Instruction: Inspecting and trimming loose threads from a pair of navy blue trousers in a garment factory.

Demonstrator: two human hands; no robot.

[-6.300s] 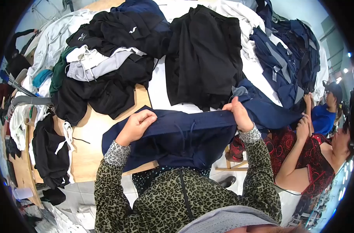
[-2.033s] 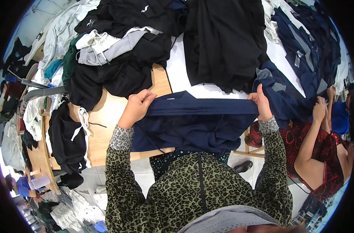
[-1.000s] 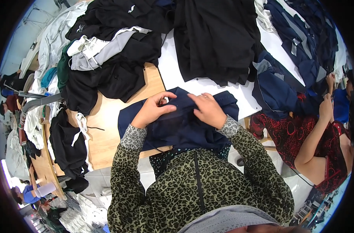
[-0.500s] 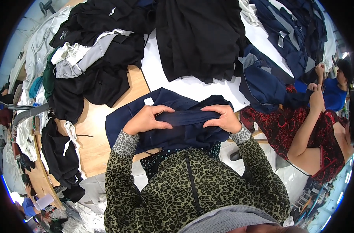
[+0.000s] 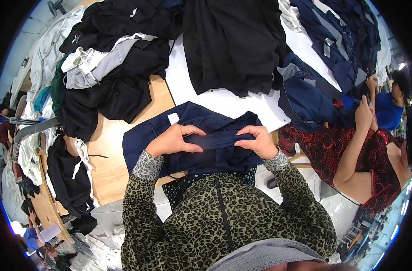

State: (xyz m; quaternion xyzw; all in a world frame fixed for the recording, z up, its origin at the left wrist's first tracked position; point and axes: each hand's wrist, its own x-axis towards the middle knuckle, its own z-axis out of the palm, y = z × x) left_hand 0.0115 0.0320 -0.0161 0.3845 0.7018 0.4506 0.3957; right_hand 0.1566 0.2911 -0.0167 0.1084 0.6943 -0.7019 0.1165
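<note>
A navy blue garment [image 5: 147, 135] lies bunched at the table's near edge, in front of my body. My left hand [image 5: 174, 141] pinches a folded band of its cloth between thumb and fingers. Gripping the same band farther right is my right hand [image 5: 256, 142], thumb toward me and fingers on the far side. The stretch of cloth between the hands is held fairly straight. A small white label [image 5: 173, 118] shows on the garment beyond my left hand. What kind of garment it is, I cannot tell.
Black garments [image 5: 233, 45] are stacked straight ahead on the white tabletop [image 5: 224, 105]. Black, grey and white clothes [image 5: 93, 72] heap up on the left. Navy pieces [image 5: 310, 95] lie on the right, where a co-worker in dark red patterned clothing [image 5: 328, 153] handles cloth.
My right hand has shifted slightly left, bringing the hands a little closer together. The garment's right side has drawn inward. The co-worker's hand at the right has moved a little.
</note>
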